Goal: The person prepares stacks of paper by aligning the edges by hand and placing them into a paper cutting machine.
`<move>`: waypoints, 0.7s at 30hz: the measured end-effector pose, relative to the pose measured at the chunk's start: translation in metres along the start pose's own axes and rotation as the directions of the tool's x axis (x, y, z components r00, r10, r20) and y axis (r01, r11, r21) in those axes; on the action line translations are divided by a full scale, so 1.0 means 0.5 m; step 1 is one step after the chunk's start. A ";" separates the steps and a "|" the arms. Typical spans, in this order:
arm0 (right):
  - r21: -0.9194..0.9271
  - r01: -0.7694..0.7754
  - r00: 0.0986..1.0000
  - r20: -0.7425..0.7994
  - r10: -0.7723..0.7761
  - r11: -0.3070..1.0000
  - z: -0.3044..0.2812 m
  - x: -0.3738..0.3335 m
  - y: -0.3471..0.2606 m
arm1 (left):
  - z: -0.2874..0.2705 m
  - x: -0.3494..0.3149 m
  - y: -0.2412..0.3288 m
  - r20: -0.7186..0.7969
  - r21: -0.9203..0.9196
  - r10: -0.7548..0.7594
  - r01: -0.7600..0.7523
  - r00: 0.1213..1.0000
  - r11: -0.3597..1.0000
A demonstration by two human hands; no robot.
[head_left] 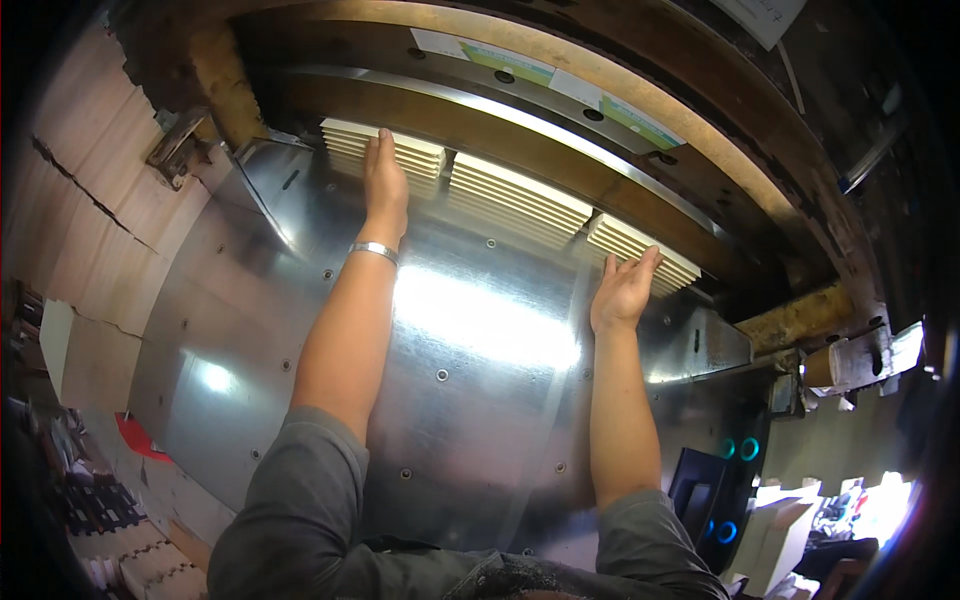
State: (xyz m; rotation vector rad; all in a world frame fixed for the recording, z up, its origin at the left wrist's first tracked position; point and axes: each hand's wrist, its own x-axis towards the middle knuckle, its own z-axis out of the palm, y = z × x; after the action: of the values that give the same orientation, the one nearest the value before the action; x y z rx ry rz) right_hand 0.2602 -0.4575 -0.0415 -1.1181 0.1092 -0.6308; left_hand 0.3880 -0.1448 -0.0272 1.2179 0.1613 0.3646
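Three cream, layered stacks that look like paper blocks stand in a row at the far edge of a shiny metal table [480, 420]: a left stack [425, 160], a middle stack [515, 200] and a right stack [617, 236]. My left hand [385, 190], with a metal band at its wrist, lies straight-fingered against the front of the left stack. The fingers of my right hand [624, 292] are stretched and slightly apart at the front of the right stack. Neither hand grips anything. Whether the palms press on the stacks I cannot tell.
A long dark machine beam with a bright metal strip [560, 130] spans just behind the stacks. Metal side guides [275, 185] flank the table, the other guide [712, 340] at right. Pale wood-toned surfaces [95, 150] lie left. Blue-lit round buttons [727, 532] sit at lower right.
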 end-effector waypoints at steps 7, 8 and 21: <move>-0.024 -0.002 1.000 0.019 0.003 1.000 0.003 -0.007 0.000 | 0.018 0.004 -0.029 0.031 0.059 0.027 -0.028 0.999 0.998; -0.036 0.009 0.999 0.036 -0.008 0.999 0.003 -0.006 -0.002 | 0.022 0.003 -0.031 0.036 0.039 0.023 -0.025 0.999 0.999; -0.028 0.006 1.000 -0.017 -0.006 1.000 0.007 -0.006 -0.006 | -0.017 0.040 -0.073 0.253 -0.187 0.045 0.004 0.966 0.982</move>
State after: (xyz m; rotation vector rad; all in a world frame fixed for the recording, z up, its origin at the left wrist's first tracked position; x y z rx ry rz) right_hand 0.2581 -0.4541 -0.0381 -1.1408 0.1300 -0.6463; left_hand 0.4106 -0.1411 -0.0629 1.0709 -0.1074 0.2313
